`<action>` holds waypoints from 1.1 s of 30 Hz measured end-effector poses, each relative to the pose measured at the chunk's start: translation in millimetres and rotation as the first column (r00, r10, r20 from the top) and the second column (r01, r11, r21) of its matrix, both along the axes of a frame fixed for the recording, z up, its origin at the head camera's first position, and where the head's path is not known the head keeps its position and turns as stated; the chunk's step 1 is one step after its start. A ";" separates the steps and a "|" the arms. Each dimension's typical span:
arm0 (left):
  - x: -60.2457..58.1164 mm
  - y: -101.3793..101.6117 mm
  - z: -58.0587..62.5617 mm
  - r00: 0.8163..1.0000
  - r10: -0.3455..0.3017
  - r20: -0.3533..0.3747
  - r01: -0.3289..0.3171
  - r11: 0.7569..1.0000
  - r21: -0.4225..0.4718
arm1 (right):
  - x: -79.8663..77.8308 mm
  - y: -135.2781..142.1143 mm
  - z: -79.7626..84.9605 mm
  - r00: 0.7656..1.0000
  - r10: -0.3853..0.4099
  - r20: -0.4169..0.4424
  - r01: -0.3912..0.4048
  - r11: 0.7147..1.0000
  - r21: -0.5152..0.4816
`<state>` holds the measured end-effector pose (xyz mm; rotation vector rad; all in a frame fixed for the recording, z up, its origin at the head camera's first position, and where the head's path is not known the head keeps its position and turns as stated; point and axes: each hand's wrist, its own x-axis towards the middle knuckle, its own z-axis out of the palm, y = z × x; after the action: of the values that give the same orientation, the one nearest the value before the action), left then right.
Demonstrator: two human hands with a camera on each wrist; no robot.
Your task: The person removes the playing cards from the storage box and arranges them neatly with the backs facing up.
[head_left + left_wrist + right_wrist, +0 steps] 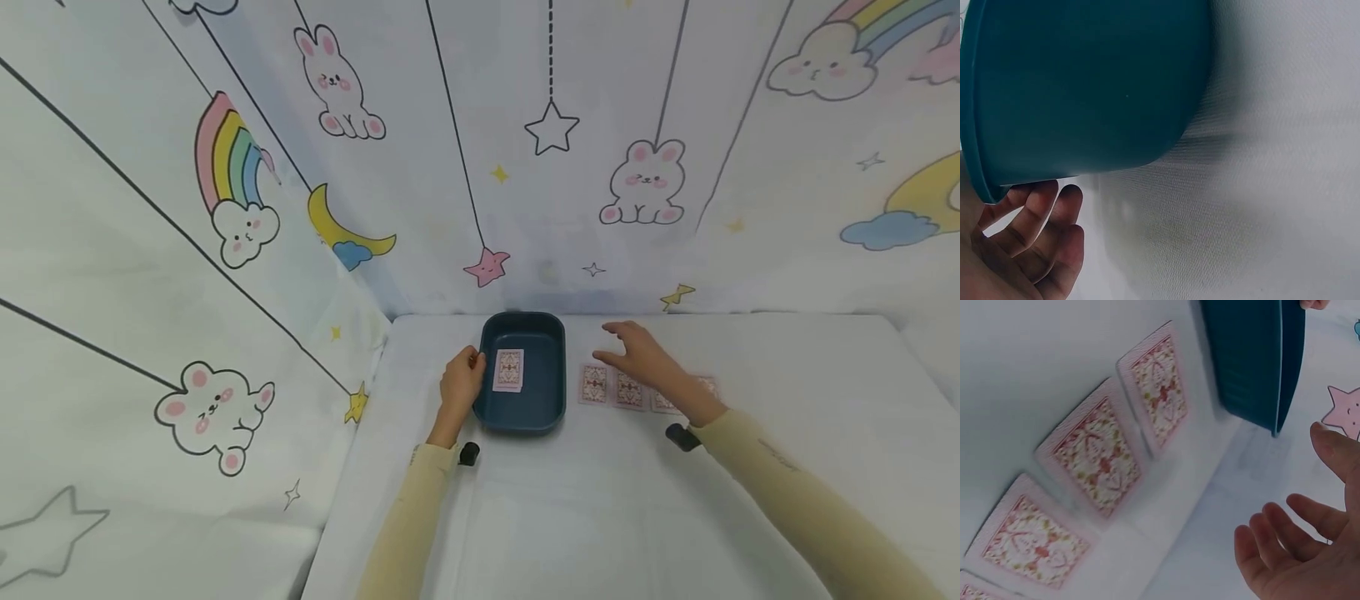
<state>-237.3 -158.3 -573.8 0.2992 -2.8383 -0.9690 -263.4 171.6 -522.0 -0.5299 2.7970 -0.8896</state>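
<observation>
A dark teal plastic tray [543, 392] stands on the white-covered table, with a small stack of playing cards [508, 369] lying face down inside it. My left hand [461, 383] holds the tray's left rim; in the left wrist view its fingers [1038, 215] curl beneath that rim, and the thumb is hidden. To the right of the tray, my right hand [643, 357] hovers with fingers spread apart and nothing in them. Below it runs a row of face-down playing cards [595, 384] with red patterned backs [1100, 456], partly covered by the right forearm.
The white tablecloth [555, 508] stretches in front of the tray and out to the right. Behind the table hangs a white backdrop [420, 200] printed with rabbits, stars and moons. Dark wrist-camera mounts [682, 437] sit under the sleeves.
</observation>
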 end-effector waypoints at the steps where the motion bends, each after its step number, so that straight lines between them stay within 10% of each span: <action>1: -0.2 -0.1 -0.4 1.000 0.001 0.003 -0.001 1.000 -0.001 | -0.8 -3.3 0.6 1.000 0.004 -0.005 -0.004 1.000 0.000; 33: -1.6 -3.2 -4.3 1.000 0.006 -0.008 -0.006 1.000 0.028 | -26.1 -115.5 0.5 0.994 0.110 0.001 -0.110 0.993 0.039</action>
<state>-238.9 -161.5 -578.1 0.3053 -2.8170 -1.0065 -289.5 56.1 -521.6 -0.6718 2.7496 -0.8109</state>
